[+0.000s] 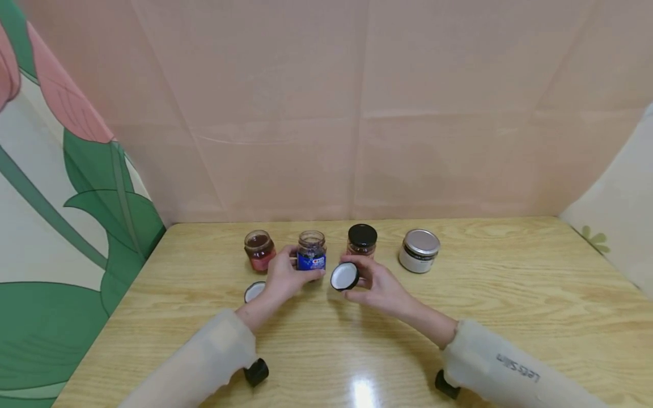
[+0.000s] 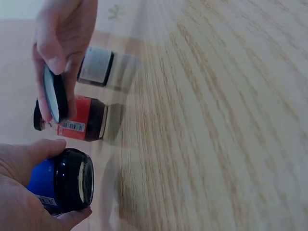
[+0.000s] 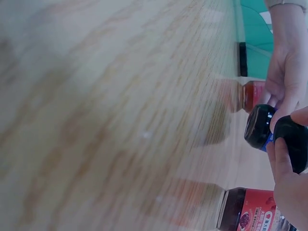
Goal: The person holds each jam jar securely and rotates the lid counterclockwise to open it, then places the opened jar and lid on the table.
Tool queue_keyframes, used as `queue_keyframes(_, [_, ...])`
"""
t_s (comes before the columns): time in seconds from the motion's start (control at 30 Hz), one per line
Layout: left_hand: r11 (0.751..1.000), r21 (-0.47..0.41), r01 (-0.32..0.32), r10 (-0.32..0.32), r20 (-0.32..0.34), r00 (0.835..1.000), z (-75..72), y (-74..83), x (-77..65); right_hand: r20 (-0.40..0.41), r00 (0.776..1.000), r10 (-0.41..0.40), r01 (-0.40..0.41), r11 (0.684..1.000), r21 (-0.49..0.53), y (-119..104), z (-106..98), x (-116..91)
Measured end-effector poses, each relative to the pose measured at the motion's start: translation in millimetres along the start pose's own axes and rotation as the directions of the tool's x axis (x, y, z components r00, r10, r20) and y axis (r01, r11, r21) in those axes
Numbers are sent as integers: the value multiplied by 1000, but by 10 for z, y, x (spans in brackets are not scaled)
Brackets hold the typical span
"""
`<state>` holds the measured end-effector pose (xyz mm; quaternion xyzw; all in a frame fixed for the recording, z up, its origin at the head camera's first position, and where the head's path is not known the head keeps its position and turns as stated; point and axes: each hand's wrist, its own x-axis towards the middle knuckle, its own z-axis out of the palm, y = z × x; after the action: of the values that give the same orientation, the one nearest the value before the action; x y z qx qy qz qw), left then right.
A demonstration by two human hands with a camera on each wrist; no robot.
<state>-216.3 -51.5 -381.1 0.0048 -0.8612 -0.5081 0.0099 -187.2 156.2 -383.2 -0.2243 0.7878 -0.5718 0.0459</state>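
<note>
My left hand grips a glass jar with a blue label, its mouth uncovered and dark contents inside. In the left wrist view the base of this blue-label jar shows a gap from the tabletop. Just right of it, my right hand pinches a black lid by the rim, its white inside turned toward the jar and the head camera. The lid is apart from the jar in the head view. Behind the right hand stands a red-label jar with a black lid on.
An uncovered jar with a red label stands left of the left hand. Partly behind the left wrist, a loose lid lies with its white inside up. A low jar with a silver lid stands at right on the wooden table.
</note>
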Motion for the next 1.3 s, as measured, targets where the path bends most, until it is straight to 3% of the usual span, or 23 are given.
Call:
queue_keyframes(0.57, [998,51,-26,29,-54,998,37,-11,97,63,995,73,-74,997,20,10,63,11])
queue_keyframes(0.67, [998,59,-27,30,-57,998,31,-5,102,63,994,88,-86,996,-23,6,83,23])
queue_keyframes(0.9, [997,77,-23,28,-58,998,44,-14,117,41,995,86,-75,971,-228,-26,124,36])
queue_keyframes(1.3, [990,113,-81,91,-79,993,64,-44,185,39,999,29,-16,959,-284,-23,237,90])
